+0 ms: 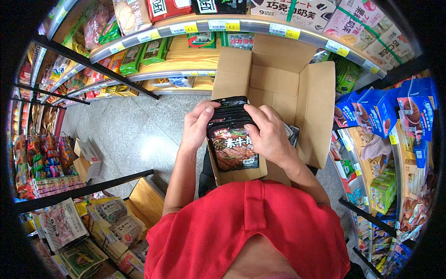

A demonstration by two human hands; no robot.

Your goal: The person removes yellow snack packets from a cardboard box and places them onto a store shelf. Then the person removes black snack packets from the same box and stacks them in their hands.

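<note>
In front of my chest stands a row of black snack packets [235, 150] packed one behind another in a small open cardboard display box [263, 171]. The front packet shows a printed picture of brown food. My left hand [196, 122] has its thumb and fingers on the left top edge of the rear packets. My right hand [270, 134] pinches the right top edge of the packets, thumb towards the front one. Behind and to the right is a large open carton [275, 76] with its flaps spread; a dark packet [292, 134] shows beside my right hand.
A shelf edge with price tags [223, 25] curves across the top, close to the carton. Blue boxes [378, 110] hang at the right above more shelving. A black rail [87, 190] and shelf stand at lower left. An open carton [87, 160] sits on the tiled floor.
</note>
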